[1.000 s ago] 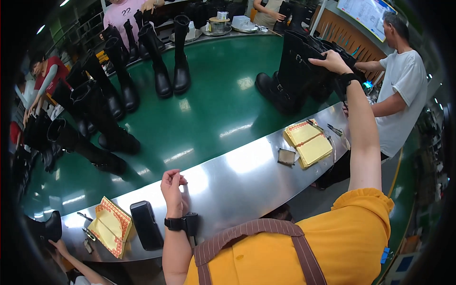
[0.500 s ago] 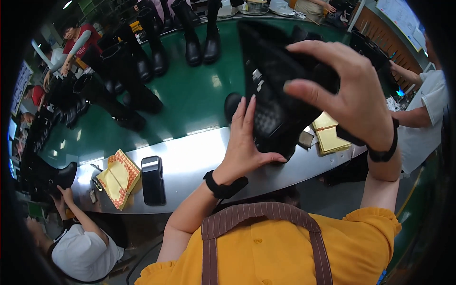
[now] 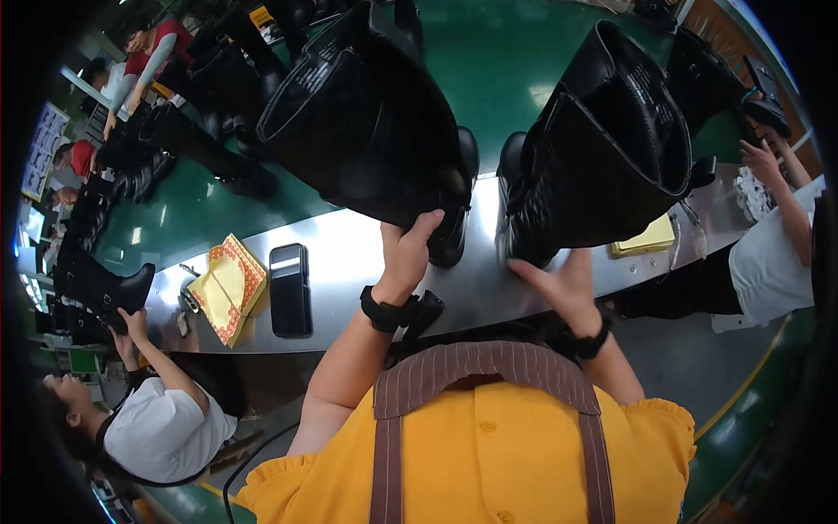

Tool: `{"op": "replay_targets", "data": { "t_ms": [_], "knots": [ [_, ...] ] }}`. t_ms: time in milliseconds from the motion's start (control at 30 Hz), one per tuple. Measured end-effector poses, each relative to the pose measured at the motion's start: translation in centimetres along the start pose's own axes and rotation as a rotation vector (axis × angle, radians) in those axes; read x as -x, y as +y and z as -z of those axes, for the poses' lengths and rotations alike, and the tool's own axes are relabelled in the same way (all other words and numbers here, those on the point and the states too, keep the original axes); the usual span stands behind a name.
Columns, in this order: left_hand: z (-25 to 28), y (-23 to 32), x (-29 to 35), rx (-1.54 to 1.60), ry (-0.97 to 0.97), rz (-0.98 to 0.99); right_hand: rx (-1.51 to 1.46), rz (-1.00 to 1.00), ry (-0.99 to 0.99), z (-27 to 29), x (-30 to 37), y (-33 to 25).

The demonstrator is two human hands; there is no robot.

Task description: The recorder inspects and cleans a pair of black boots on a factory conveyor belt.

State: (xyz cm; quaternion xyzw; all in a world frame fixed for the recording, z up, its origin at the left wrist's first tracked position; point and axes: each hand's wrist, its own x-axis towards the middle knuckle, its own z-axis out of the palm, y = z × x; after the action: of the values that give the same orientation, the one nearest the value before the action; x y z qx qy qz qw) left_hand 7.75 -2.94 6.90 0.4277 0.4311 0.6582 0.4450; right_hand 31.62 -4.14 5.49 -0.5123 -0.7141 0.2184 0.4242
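Note:
Two tall black boots stand upright side by side at the bench's near edge, their open tops leaning apart. Around the lower back of the left boot is my left hand, thumb on the heel side and fingers mostly hidden by the leather. My right hand is low at the right boot, its thumb by the heel and its fingertips out of sight behind the shaft. Pale printing shows on the lining inside both shafts. Both boot toes point away from me.
A black phone and a yellow paper stack with a red pattern lie on the metal edge. More yellow paper is at right. Several boots stand on the green surface. Co-workers handle boots at both sides.
A single boot was tilted between my hands, the right hand raised by its top. Now two boots stand before me, and both hands are low at their heels.

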Motion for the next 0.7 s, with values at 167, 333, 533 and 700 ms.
{"op": "replay_targets", "data": {
  "t_ms": [167, 333, 533, 700],
  "knots": [
    [1.7, 1.4, 1.5, -0.187, 0.018, -0.09, -0.199, -0.169, 0.058, -0.8, -0.8, 2.9],
    [5.0, 1.1, 3.3, -0.153, -0.009, 0.175, -0.286, -0.183, -0.13, 3.7, -2.7, 6.2],
    [3.9, 4.6, 3.5, -0.181, 0.118, 0.052, -0.239, -0.104, 0.186, 2.2, 0.1, 6.7],
    [2.1, 16.0, 2.0, -0.683, 0.363, -1.148, 0.035, 0.512, 0.262, 0.9, 3.3, 3.1]
  ]
}}
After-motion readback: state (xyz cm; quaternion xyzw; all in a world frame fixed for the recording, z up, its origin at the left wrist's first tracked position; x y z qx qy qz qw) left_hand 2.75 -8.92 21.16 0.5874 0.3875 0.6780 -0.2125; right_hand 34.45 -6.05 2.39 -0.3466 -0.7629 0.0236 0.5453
